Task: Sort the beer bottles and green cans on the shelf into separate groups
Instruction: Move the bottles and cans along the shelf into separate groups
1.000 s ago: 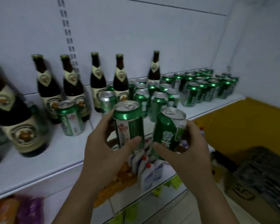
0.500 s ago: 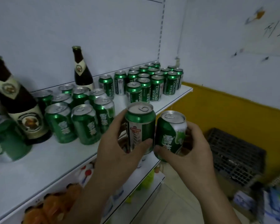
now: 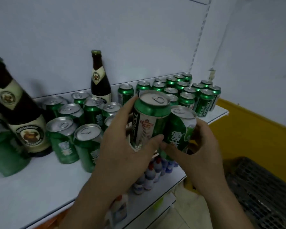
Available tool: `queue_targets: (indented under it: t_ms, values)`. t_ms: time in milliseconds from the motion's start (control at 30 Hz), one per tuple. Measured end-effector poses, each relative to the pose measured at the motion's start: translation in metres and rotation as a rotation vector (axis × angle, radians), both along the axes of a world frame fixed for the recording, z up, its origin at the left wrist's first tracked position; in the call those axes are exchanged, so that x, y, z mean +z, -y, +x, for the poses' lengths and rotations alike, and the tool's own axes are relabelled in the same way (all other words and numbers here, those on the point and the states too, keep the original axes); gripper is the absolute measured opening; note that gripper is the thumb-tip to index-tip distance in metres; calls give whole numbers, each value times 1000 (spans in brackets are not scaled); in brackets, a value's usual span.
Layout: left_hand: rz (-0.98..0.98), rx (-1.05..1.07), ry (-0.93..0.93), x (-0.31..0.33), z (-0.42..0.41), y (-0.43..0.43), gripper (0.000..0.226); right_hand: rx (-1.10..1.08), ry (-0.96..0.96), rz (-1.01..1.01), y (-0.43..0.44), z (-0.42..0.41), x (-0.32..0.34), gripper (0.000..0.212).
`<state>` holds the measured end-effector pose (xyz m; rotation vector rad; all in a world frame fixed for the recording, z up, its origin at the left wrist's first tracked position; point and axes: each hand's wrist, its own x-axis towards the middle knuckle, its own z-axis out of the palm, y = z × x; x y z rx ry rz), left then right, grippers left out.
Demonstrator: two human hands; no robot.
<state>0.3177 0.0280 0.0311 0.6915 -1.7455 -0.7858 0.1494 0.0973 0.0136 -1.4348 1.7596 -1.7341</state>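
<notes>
My left hand (image 3: 120, 149) grips a green and white can (image 3: 148, 119), held upright over the shelf's front edge. Beside it, my right hand (image 3: 200, 151) grips a second green can (image 3: 180, 131), tilted a little to the right. The two cans touch. On the white shelf (image 3: 39, 182) stand several green cans in a near group (image 3: 87, 142) and several more in a far group (image 3: 188, 93). One brown beer bottle (image 3: 100, 81) stands at the back among the cans, another beer bottle (image 3: 19, 113) stands at the left.
A lower shelf holds small white bottles with red caps (image 3: 148, 176). A dark plastic crate (image 3: 263, 187) sits on the floor at the right, below a yellow wall band (image 3: 248, 119). The shelf's white back panel rises behind everything.
The view has swung right along the shelf: the row of bottles has slid out to the left. Both hands have carried their cans closer to the can groups.
</notes>
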Motion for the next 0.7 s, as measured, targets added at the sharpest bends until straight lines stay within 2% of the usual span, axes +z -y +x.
queue_targets:
  t_ms: [167, 333, 467, 567, 700]
  values:
    - [0, 219, 2, 14, 30, -10, 83, 202, -34, 4, 29, 15, 9, 73]
    - [44, 435, -33, 14, 61, -46, 76, 493, 33, 44, 38, 40, 10, 73]
    - [76, 610, -49, 8, 83, -78, 73, 682, 70, 71, 33, 61, 6, 65]
    - [91, 718, -54, 3, 103, -97, 75, 756, 57, 105, 27, 78, -2, 66]
    - [88, 827, -59, -4, 136, -111, 74, 810, 30, 150, 23, 115, -21, 78]
